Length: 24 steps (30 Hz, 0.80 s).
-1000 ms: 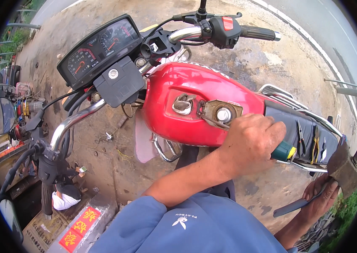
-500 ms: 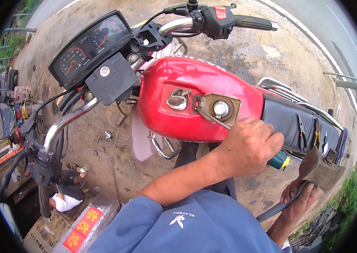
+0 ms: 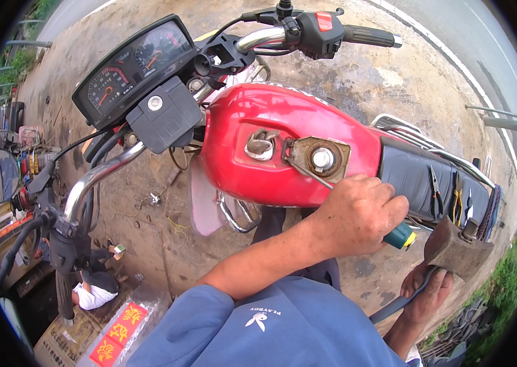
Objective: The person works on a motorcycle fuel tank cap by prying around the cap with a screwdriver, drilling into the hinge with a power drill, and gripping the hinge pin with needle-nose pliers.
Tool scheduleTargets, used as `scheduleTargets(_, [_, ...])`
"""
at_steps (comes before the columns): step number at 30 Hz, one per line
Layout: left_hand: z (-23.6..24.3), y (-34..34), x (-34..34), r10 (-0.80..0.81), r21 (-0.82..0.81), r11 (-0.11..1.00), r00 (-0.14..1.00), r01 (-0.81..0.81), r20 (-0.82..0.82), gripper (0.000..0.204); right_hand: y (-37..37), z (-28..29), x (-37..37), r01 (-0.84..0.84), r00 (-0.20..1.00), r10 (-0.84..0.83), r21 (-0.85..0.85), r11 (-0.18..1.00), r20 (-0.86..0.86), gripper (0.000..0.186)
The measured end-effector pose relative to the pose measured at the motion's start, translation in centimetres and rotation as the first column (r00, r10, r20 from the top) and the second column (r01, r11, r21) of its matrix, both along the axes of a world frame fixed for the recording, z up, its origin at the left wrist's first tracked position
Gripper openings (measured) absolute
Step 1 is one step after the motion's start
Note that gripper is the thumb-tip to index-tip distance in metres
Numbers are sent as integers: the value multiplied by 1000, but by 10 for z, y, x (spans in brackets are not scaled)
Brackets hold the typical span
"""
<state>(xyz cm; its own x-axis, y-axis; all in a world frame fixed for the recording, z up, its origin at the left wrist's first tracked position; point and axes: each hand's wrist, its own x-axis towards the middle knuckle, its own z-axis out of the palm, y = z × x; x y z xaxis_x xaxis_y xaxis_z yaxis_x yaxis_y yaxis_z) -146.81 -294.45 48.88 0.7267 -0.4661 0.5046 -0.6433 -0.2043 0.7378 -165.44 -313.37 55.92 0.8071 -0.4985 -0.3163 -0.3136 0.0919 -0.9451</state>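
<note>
My left hand (image 3: 362,211) is closed around a screwdriver (image 3: 401,236) with a green and yellow handle. Its thin shaft slants from my fist to the edge of the worn square filler-cap plate (image 3: 341,148) on the red fuel tank (image 3: 240,177); the exact contact of the tip is hard to make out. A bright round lock (image 3: 322,158) sits in the plate's middle. Lower right, my right hand (image 3: 426,295) grips the handle of a hatchet (image 3: 460,251), its broad metal head raised near the screwdriver's butt, apart from it.
Several pliers (image 3: 457,199) lie on the black seat (image 3: 405,168). Handlebar (image 3: 102,177) and gauges (image 3: 133,67) rise at the left. A dull metal piece (image 3: 262,145) sits on the tank. Another person (image 3: 96,290) is low at left, near a cardboard box (image 3: 66,342).
The hatchet head and my right hand have moved slightly left, closer to the screwdriver handle. My left hand and the screwdriver stay nearly where they were.
</note>
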Motion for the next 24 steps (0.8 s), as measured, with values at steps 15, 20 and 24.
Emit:
scheduleTargets(15, [-2, -10, 7, 99, -56, 993, 994, -101, -36, 32, 35, 20, 27, -155, 985, 166, -215, 964, 37, 39])
scheduleTargets(20, [-3, -9, 8, 105, -26, 994, 994, -105, -19, 31, 33, 27, 25, -80, 997, 75, -143, 986, -35, 47])
scheduleTargets(24, [-1, -13, 12, 73, 10, 997, 997, -73, -25, 30, -6, 66, 24, 262, 939, -170, -300, 918, 300, 46])
